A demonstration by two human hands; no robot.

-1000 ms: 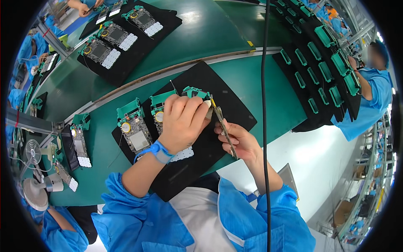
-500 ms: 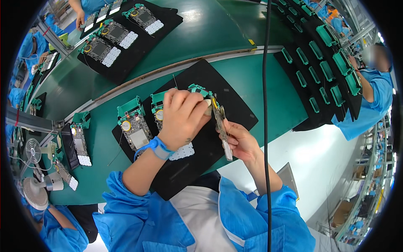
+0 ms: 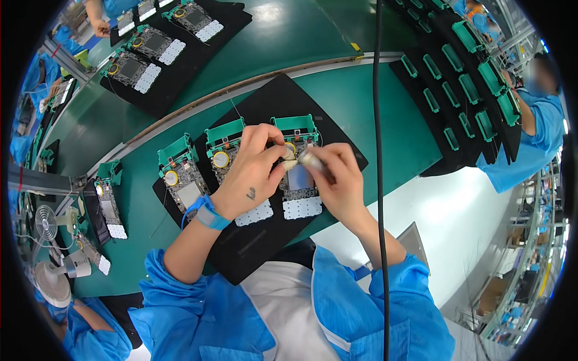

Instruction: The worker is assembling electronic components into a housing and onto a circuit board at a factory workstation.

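Under my hands a circuit board with a green plastic bracket at its far end lies on a black mat. My left hand is closed in a pinch over the board's left edge, beside its round yellow-rimmed part. Something small and cream-coloured shows at its fingertips; I cannot make out what. My right hand has its fingers drawn together over the same board, their tips blurred and pale. What they hold, if anything, is hidden. A second board lies partly beneath my left hand, and a third board is further left.
A black cable hangs just right of my right hand. More boards lie on a mat across the ledge. Green brackets fill black trays at right, near a person in blue. A small fan stands at left.
The board that my right hand held on edge now lies flat on the mat. My right hand has let go of it and moved up, with its fingers close to my left fingertips.
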